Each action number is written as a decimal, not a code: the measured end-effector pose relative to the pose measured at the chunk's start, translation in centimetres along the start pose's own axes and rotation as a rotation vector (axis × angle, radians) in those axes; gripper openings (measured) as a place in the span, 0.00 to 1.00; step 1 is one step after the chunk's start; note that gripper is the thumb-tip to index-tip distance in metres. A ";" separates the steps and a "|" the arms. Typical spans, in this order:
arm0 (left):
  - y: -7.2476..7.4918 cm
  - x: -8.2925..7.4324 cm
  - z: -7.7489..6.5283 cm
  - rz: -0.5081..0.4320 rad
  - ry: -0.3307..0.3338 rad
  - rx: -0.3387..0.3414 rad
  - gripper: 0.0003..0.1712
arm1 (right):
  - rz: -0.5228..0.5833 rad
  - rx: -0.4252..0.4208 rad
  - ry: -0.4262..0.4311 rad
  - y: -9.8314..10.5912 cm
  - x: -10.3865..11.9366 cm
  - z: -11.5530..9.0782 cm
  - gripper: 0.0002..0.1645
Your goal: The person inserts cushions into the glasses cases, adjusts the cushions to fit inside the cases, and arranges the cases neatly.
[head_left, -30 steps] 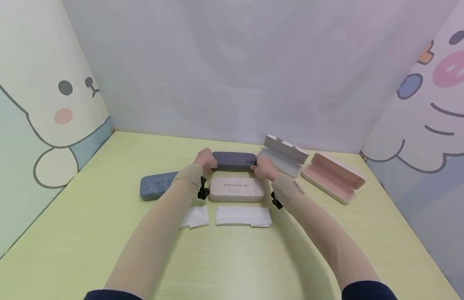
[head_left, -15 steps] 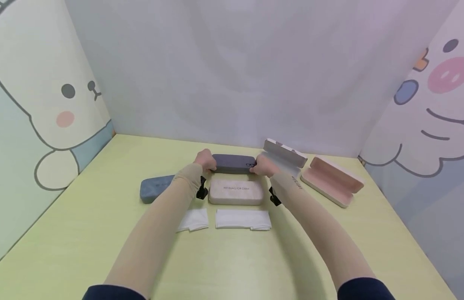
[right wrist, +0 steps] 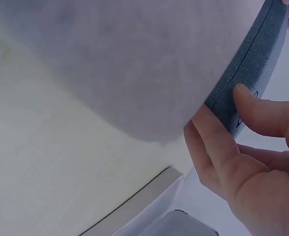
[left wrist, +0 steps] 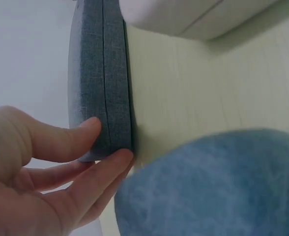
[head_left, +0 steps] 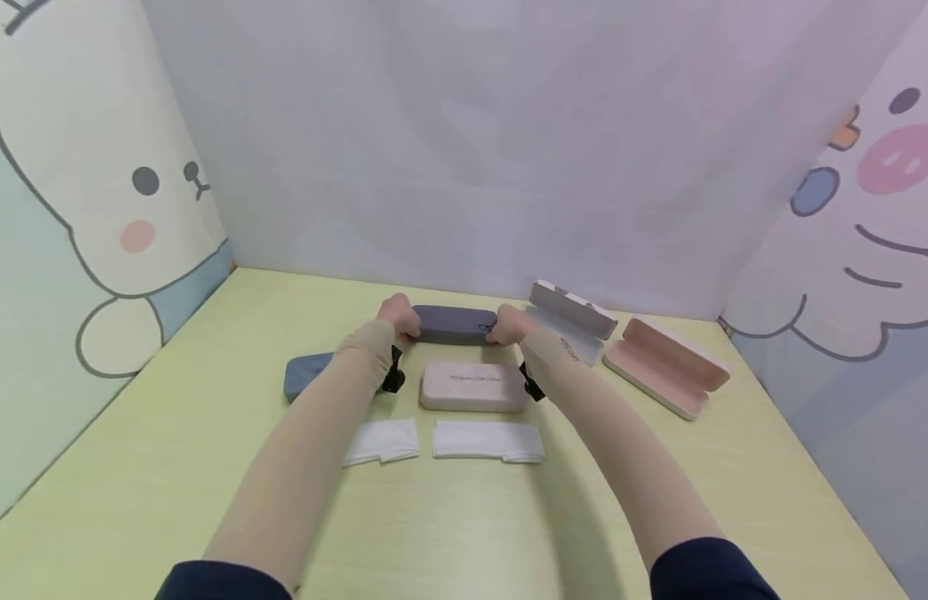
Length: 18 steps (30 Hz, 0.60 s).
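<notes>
Dark case (head_left: 453, 323) sits slightly further left than before, my left fingers (left wrist: 99, 174) and right fingers (right wrist: 218, 142) pinching its ends, so best move both evenly, clear of the pale case (head_left: 471, 390).

Left hand (head_left: 398, 317) and right hand (head_left: 510, 324) hold a dark case (head_left: 452, 323), fingers (head_left: 413, 327) apparently curled, beyond a pale case (head_left: 474, 393).

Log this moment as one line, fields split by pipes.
left hand grips dark case, left end | right hand grips right end | pale case closed, nearer person | pink-lined case open, rightmost
</notes>
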<state>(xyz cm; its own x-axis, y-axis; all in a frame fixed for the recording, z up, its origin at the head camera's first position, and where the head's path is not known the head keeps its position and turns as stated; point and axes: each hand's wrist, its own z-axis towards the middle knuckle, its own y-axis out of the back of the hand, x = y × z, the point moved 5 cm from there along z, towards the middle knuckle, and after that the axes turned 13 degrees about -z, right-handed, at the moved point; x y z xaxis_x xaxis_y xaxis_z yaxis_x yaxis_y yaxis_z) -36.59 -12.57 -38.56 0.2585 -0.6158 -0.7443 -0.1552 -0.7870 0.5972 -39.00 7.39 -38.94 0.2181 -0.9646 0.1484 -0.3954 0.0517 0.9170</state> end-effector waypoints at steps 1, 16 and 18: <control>0.1 0.1 0.0 -0.003 0.003 -0.002 0.12 | -0.016 0.005 -0.003 0.1 0.2 0.2 0.20; 2.2 2.0 0.6 -0.010 0.033 -0.028 0.09 | -0.032 0.012 0.017 -0.2 3.0 1.5 0.19; 2.5 2.4 0.6 -0.003 0.041 -0.030 0.07 | -0.024 0.015 0.021 -0.3 3.5 1.7 0.20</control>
<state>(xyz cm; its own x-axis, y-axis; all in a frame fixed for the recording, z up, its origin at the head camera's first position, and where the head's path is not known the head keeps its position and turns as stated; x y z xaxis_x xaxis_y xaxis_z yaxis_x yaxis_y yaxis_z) -36.93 -16.06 -39.06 0.2981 -0.6109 -0.7334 -0.1262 -0.7868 0.6041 -39.59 3.55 -39.33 0.2464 -0.9598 0.1346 -0.4030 0.0249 0.9149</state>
